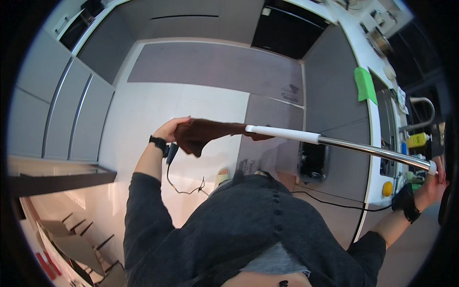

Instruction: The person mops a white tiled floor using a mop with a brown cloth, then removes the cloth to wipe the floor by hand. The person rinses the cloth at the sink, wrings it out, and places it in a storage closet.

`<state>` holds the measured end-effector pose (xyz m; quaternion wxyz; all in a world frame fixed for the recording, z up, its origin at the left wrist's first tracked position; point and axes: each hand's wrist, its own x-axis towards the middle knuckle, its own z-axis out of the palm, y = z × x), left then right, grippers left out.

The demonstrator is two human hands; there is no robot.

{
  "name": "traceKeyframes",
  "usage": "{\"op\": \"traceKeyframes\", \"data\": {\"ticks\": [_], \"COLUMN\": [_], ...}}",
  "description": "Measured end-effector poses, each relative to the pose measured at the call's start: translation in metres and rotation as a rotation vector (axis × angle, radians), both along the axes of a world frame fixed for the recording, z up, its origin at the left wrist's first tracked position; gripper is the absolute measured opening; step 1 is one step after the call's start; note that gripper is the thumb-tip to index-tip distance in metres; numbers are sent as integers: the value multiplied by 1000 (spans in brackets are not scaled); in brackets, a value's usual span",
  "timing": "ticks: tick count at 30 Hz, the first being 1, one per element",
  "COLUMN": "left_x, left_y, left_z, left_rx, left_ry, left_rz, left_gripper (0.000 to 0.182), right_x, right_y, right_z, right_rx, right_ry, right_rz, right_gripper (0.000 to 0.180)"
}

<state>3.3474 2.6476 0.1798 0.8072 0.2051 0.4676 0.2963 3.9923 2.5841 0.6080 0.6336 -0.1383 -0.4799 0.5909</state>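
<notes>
My left hand (pixel 168 130) grips one end of a dark brown cloth (pixel 200 134), which stretches sideways in front of me and hangs in a fold near my fingers. The cloth's other end meets the white plastic sleeve (pixel 287 133) of a metal pole (pixel 373 152). Whether it is fastened there or just lies behind the sleeve, I cannot tell. At far right, the pole's white end cap (pixel 433 168) is in my right hand (pixel 434 184), partly cut off by the dark picture rim. Both wrists wear black bands, with small dark devices and cables close by.
To the right, a white counter (pixel 374 193) holds a sink (pixel 387 107), a yellow bottle (pixel 417 140) and a green cloth (pixel 365 86). A black bin (pixel 313 161) stands below it. Grey cabinets (pixel 64 100) line the left, with chairs (pixel 79 251) at lower left. Grey sheets (pixel 215 66) cover part of the floor.
</notes>
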Motion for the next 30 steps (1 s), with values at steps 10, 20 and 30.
{"op": "traceKeyframes", "data": {"ticks": [10, 20, 30], "left_x": [36, 63, 63], "left_y": [2, 8, 2], "left_z": [-16, 16, 18], "left_rx": [-187, -162, -82], "left_ry": [12, -108, 41], "left_rz": [-39, 13, 71], "left_gripper": [36, 19, 24], "right_x": [-202, -211, -187], "right_y": [-42, -14, -9], "right_z": [17, 4, 2], "right_rx": [251, 532, 599], "right_ry": [-668, -648, -639], "right_rz": [-651, -587, -514], "right_gripper": [42, 58, 56]}}
